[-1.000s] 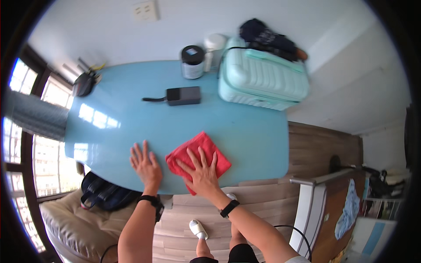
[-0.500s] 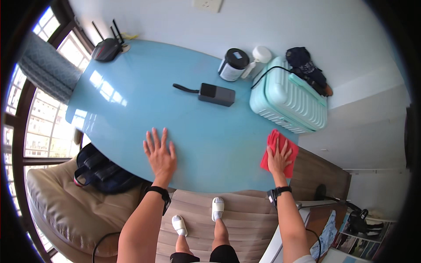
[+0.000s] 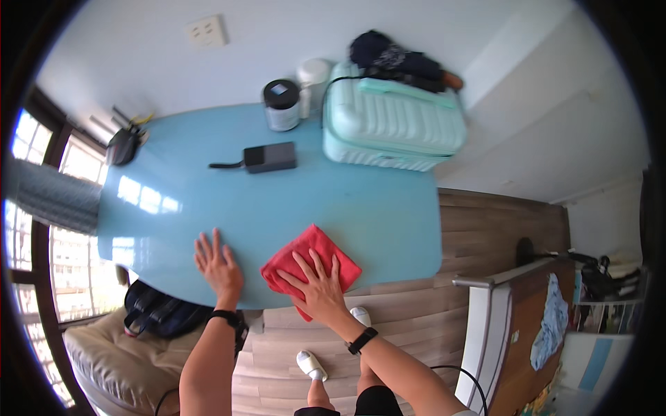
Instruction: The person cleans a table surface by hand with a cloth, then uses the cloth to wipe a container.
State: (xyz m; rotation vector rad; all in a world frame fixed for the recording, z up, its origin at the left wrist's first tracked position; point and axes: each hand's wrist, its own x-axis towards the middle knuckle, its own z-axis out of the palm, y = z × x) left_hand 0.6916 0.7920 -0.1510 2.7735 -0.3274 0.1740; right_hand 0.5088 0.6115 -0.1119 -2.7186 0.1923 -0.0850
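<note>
A red cloth [image 3: 291, 263] lies at the near edge of the blue table [image 3: 388, 222], one corner hanging past the edge. My right hand [image 3: 318, 288] rests flat on it, fingers spread over its right part. To the left, my left hand [image 3: 220, 270] lies open on the bare tabletop with its fingers apart, touching no object but the table. Farther back on the table is a dark grey rectangular device [image 3: 270, 157] with a wrist strap. Behind it stands a canister [image 3: 282, 107] with a black lid.
A mint-green hard case [image 3: 392, 128] sits at the back right, a dark folded umbrella [image 3: 395, 57] on top. Beside it stands a white object [image 3: 313, 76]. A router [image 3: 123, 145] occupies the far left corner. A dark bag [image 3: 163, 310] rests on the beige chair [image 3: 128, 353].
My right hand has moved left with the cloth, from the table's right end to near the middle of its front edge. The cloth is more spread out. The head view has shifted.
</note>
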